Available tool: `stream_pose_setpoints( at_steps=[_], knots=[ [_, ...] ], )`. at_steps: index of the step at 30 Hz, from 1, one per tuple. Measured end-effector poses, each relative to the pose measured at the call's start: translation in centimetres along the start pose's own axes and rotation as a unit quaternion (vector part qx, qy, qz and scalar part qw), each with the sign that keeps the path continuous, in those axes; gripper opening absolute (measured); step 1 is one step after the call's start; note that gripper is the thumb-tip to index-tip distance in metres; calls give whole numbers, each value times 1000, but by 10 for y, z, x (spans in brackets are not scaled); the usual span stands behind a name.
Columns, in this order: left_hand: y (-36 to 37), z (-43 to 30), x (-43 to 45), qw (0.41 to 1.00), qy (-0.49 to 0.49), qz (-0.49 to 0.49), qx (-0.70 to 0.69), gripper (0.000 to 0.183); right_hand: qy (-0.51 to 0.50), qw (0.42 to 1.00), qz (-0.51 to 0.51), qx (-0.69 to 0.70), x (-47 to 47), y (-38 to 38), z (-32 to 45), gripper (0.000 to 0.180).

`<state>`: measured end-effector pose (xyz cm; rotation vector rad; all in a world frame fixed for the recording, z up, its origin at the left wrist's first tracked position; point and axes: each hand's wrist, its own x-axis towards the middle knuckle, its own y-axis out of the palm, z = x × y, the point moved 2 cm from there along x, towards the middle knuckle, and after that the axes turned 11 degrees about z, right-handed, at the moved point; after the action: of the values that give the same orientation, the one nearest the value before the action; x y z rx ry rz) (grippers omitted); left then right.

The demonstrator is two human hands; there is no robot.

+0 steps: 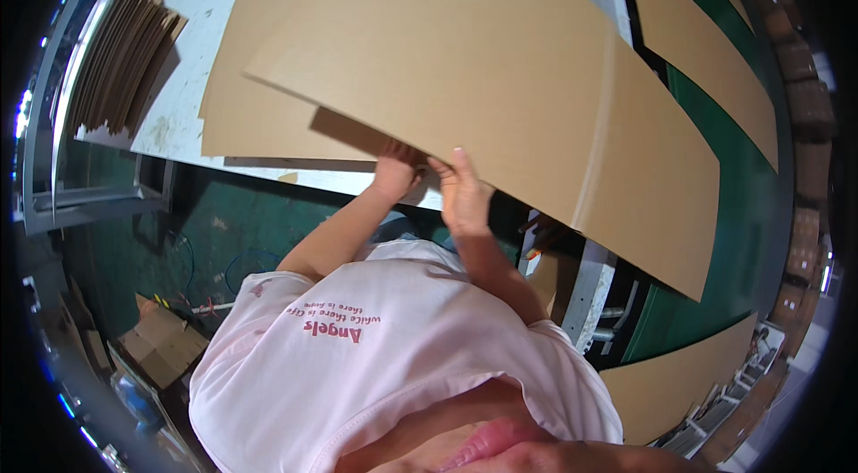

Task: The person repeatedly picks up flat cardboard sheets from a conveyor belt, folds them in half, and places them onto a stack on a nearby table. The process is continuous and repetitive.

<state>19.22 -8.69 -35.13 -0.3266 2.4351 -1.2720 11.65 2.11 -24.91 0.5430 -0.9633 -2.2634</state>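
A large flat cardboard sheet (469, 64) with a pale crease line near its right end lies tilted across the view. My right hand (466, 198) grips its near edge, thumb at the rim. Just left of it, my left hand (394, 174) reaches beneath that edge. Its fingers touch a shaded brown cardboard piece (345, 131) under the sheet; the overhang partly hides them, so their grip is unclear. Below and to the left, more cardboard sheets (251, 117) are stacked unevenly on a white worktable (177, 107).
Upright cardboard pieces (127, 57) stand packed at the table's far left, beside a metal frame (100, 205). To the right runs a green conveyor belt (744, 205) carrying cardboard sheets (704, 50). A cardboard box (161, 345) and hoses lie on the green floor (221, 218).
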Motion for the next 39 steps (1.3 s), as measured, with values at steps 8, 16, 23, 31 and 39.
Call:
stream_pose_setpoints(
  at_steps=[8,16,23,31,39],
  knots=[
    [3,34,-31,997,29,3,-72,58,277,954,22,113,-20,59,-175,33],
    [18,46,-54,980,148,-78,112,50,463,879,-6,112,-10,59,-269,55],
    [11,133,-190,889,-201,17,-410,58,412,902,-42,122,-13,12,-252,52],
    [-62,268,-93,446,-192,-418,-768,45,363,932,-1,-1,0,-29,-205,43],
    [-70,74,-10,991,98,-53,-69,70,426,901,76,-44,19,-52,-204,40]
  ],
)
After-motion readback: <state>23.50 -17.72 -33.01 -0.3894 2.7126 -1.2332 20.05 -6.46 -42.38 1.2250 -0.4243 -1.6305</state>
